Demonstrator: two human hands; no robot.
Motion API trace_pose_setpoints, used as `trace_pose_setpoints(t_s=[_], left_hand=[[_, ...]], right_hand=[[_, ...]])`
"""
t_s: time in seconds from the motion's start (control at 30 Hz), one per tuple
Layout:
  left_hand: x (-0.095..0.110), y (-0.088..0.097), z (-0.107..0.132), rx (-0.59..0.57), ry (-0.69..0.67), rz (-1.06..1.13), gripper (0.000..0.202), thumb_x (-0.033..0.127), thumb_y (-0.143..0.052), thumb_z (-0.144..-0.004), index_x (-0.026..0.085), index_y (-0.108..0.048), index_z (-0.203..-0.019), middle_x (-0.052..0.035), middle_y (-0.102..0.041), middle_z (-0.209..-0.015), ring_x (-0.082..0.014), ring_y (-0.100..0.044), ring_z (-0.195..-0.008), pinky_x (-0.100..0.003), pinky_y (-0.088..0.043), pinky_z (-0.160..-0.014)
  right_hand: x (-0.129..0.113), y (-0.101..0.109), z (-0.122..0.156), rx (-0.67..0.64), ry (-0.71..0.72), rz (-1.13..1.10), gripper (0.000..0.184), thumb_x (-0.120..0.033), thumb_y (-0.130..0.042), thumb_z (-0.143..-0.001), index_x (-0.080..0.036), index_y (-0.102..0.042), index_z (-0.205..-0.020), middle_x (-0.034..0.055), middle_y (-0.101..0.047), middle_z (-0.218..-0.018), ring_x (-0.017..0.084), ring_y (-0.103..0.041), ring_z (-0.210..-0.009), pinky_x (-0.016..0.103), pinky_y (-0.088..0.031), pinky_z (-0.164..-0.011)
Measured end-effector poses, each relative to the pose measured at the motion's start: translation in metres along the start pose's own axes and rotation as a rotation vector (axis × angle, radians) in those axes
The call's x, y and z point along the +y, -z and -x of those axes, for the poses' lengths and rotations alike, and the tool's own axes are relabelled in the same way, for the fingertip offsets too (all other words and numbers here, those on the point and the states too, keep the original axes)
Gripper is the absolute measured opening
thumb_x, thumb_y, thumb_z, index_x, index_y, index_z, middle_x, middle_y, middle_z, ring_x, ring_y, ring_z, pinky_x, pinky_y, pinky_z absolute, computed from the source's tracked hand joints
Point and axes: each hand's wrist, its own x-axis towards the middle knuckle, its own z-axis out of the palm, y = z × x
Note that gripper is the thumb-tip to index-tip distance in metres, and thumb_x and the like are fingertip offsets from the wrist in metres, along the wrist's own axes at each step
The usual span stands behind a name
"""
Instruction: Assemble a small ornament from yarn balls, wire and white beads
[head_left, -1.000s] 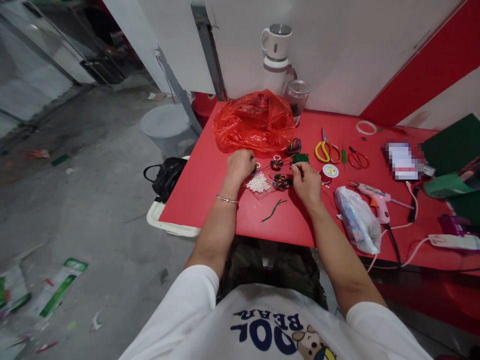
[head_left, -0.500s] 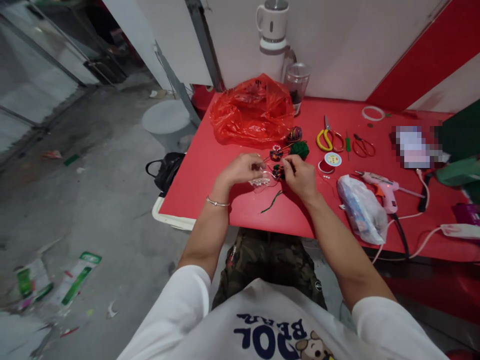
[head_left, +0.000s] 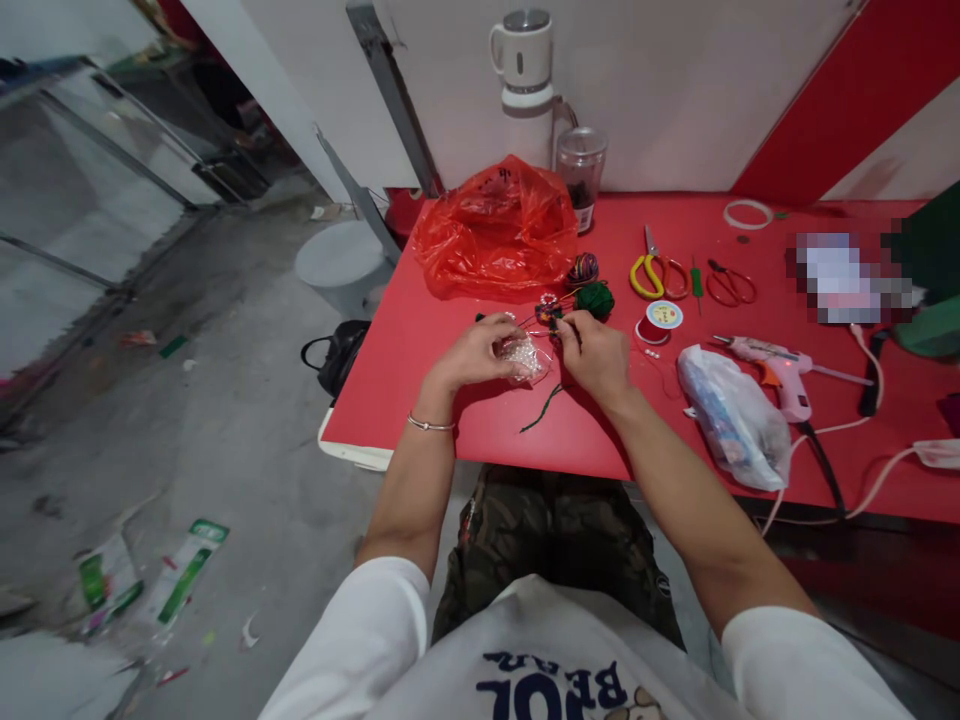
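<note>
Both hands meet near the front edge of the desk (head_left: 405, 345). Fingers of the left hand (head_left: 474, 353) close around a clear bead bag (head_left: 525, 358); those of the right hand (head_left: 598, 352) pinch something too small to tell. Keeping the bag low over the desk should stop beads spilling.

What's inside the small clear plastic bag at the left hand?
White pearl-like beads show through the small clear plastic bag. The left hand holds its left side, covering whatever lies there.
</note>
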Motion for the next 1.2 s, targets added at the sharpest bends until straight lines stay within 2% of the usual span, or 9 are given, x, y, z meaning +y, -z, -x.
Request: trace_pose_setpoints(t_s=[0.07, 0.2, 0.33, 0.53, 0.67, 0.8, 0.93, 1.1, 1.2], left_hand=[[0.0, 0.004, 0.002, -0.039, -0.005, 0.029, 0.047, 0.04, -0.089, -0.072, 0.019, -0.078, -0.112, -0.0123, -0.072, -0.12, -0.0261, -0.067, -0.109, -0.038, -0.054, -0.095], [0.005, 0.015, 0.007, -0.148, -0.047, 0.052, 0.052, 0.021, -0.076, -0.074, 0.023, -0.076, -0.126, -0.0124, -0.072, -0.138, -0.0292, -0.064, -0.133, -0.044, -0.051, -0.111], [0.009, 0.019, 0.009, -0.213, -0.123, 0.005, 0.068, 0.013, -0.077, -0.065, 0.027, -0.074, -0.131, -0.0102, -0.069, -0.147, -0.0298, -0.062, -0.14, -0.043, -0.053, -0.113], [0.01, 0.01, 0.007, -0.184, -0.128, -0.017, 0.06, 0.019, -0.08, -0.072, 0.023, -0.073, -0.131, -0.0126, -0.071, -0.14, -0.0275, -0.066, -0.132, -0.043, -0.051, -0.115], [0.007, 0.008, 0.006, -0.151, -0.122, -0.008, 0.055, 0.026, -0.081, -0.072, 0.021, -0.075, -0.126, -0.0111, -0.075, -0.127, -0.027, -0.068, -0.121, -0.041, -0.054, -0.108], [0.007, 0.006, 0.004, -0.114, -0.036, 0.002, 0.05, 0.024, -0.074, -0.071, 0.018, -0.077, -0.121, -0.0087, -0.077, -0.111, -0.0213, -0.068, -0.095, -0.033, -0.055, -0.086], [0.007, 0.001, 0.002, -0.006, 0.031, 0.034, 0.044, 0.024, -0.068, -0.074, 0.016, -0.078, -0.116, -0.005, -0.075, -0.095, -0.0139, -0.059, -0.072, -0.026, -0.048, -0.068], [0.0, -0.005, -0.003, 0.127, 0.058, 0.162, 0.032, 0.026, -0.073, -0.078, 0.017, -0.081, -0.108, -0.0029, -0.075, -0.083, -0.0125, -0.056, -0.064, -0.026, -0.045, -0.063], [-0.003, -0.007, -0.003, 0.188, 0.055, 0.311, 0.025, 0.03, -0.077, -0.081, 0.018, -0.083, -0.103, -0.0059, -0.078, -0.087, -0.0154, -0.063, -0.07, -0.029, -0.049, -0.067]], right_hand=[[0.002, 0.001, -0.001, 0.012, 0.002, -0.036, 0.037, -0.039, -0.041, -0.11, -0.019, -0.072, -0.115, 0.0132, -0.08, -0.115, 0.028, -0.072, -0.101, 0.034, -0.042, -0.077], [0.005, 0.0, -0.005, -0.087, -0.013, -0.004, 0.032, -0.034, -0.044, -0.108, -0.02, -0.071, -0.118, 0.0128, -0.079, -0.119, 0.029, -0.071, -0.098, 0.035, -0.041, -0.075], [0.005, 0.001, -0.006, -0.077, -0.034, 0.073, 0.034, -0.036, -0.042, -0.109, -0.02, -0.071, -0.118, 0.0145, -0.08, -0.114, 0.029, -0.07, -0.091, 0.034, -0.037, -0.07], [0.003, 0.004, -0.006, -0.061, -0.103, 0.158, 0.035, -0.037, -0.041, -0.11, -0.019, -0.069, -0.122, 0.0171, -0.08, -0.112, 0.03, -0.071, -0.087, 0.034, -0.035, -0.07], [0.006, 0.004, -0.007, -0.033, -0.13, 0.161, 0.036, -0.036, -0.04, -0.11, -0.018, -0.069, -0.12, 0.0177, -0.079, -0.11, 0.03, -0.071, -0.088, 0.034, -0.035, -0.071], [0.009, 0.004, -0.007, 0.046, -0.129, 0.114, 0.038, -0.036, -0.038, -0.11, -0.017, -0.07, -0.12, 0.0174, -0.078, -0.114, 0.031, -0.069, -0.095, 0.035, -0.036, -0.073], [0.012, 0.004, -0.008, 0.119, -0.123, 0.027, 0.04, -0.038, -0.037, -0.11, -0.018, -0.07, -0.118, 0.0154, -0.077, -0.111, 0.029, -0.068, -0.1, 0.034, -0.039, -0.076], [0.018, -0.001, -0.009, 0.187, -0.082, -0.053, 0.04, -0.042, -0.04, -0.109, -0.018, -0.072, -0.111, 0.0115, -0.078, -0.097, 0.026, -0.067, -0.09, 0.033, -0.037, -0.074], [0.021, -0.003, -0.011, 0.183, -0.084, -0.067, 0.04, -0.043, -0.041, -0.108, -0.018, -0.072, -0.109, 0.0113, -0.078, -0.095, 0.025, -0.067, -0.087, 0.033, -0.038, -0.074]])
